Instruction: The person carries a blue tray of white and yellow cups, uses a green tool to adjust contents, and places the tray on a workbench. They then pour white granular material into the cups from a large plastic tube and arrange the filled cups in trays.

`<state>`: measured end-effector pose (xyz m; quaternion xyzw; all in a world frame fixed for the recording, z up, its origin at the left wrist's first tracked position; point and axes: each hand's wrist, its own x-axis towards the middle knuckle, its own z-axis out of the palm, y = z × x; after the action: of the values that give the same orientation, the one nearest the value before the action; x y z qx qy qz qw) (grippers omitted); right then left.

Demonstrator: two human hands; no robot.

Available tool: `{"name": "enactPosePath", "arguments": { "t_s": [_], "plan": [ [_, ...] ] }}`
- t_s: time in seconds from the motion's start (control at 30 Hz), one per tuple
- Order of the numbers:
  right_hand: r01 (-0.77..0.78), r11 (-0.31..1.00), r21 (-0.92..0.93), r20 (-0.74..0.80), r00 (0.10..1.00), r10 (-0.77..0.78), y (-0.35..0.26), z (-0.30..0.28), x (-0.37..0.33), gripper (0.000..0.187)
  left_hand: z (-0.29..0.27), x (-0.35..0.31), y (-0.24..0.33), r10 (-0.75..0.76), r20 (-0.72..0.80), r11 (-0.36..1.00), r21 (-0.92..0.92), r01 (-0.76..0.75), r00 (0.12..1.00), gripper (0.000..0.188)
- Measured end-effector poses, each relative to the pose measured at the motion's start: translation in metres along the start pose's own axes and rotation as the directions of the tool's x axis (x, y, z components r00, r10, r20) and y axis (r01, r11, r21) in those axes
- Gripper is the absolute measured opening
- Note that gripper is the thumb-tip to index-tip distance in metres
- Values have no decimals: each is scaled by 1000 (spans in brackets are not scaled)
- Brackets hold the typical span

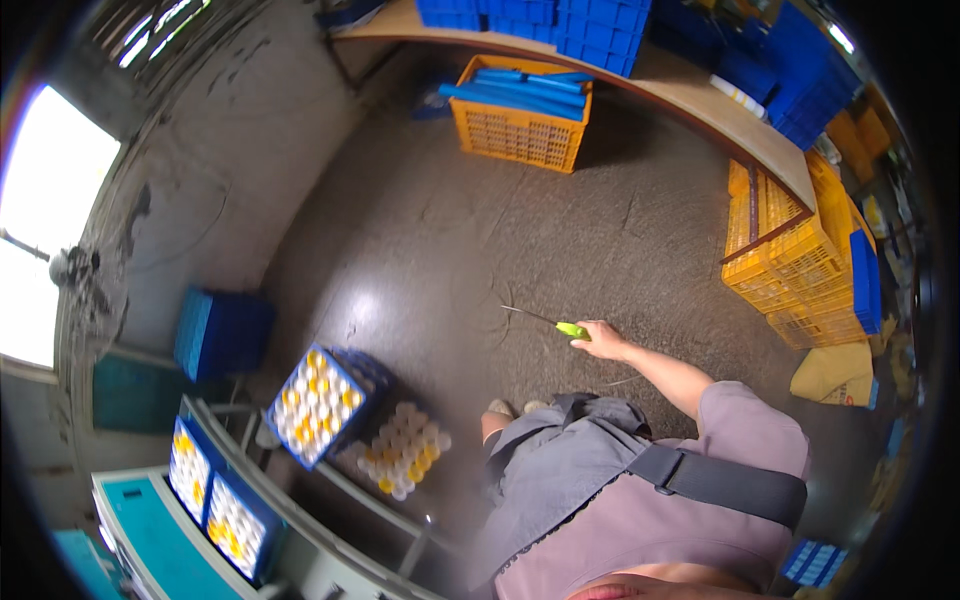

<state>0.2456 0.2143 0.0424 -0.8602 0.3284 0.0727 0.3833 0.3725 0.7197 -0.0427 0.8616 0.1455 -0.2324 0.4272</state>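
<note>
Lime-green handle (574, 331), thin metal shaft (530, 316): one tool (562, 327), held out over the floor (450, 240), past the shoes (503, 408). Right grip (600, 342) is clamped on the handle; left grip is out of frame, can't tell its state.

Step in hand reads as carrying the tool at arm's reach. To do it well: keep fingers wrapped on the handle, off the shaft. Hold the wrist straight so the tip is steered by the forearm (672, 376). Keep the tip off legs and clear of the blue crate (339, 434) and the loose caps (405, 450) on the floor at left. Firm hold, no squeeze; the load looks light.

Direction: tip points away from the grip, to the person's left and slightly ahead. Long axis roughly continues the forearm line. Tip may be bent; too small to be sure.
</note>
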Motion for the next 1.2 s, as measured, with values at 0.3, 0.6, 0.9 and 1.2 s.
{"name": "enactPosePath", "arguments": {
  "t_s": [0.3,0.6,0.9,1.2],
  "plan": [
    [265,666,697,-413,908,71,-96,-171,325,35,26,224,131,-601,73,783,-145,604,796,29],
    [591,495,638,-724,678,123,-169,-434,546,34,213,458,518,119,246,939,-341,-29,962,33],
    [943,321,91,-993,112,-48,-274,-749,793,28,354,594,647,332,387,915,88,-393,860,38],
    [492,862,-119,-970,129,-208,-337,-997,975,23,275,503,513,-461,-113,885,-126,448,880,25]
  ]
}}
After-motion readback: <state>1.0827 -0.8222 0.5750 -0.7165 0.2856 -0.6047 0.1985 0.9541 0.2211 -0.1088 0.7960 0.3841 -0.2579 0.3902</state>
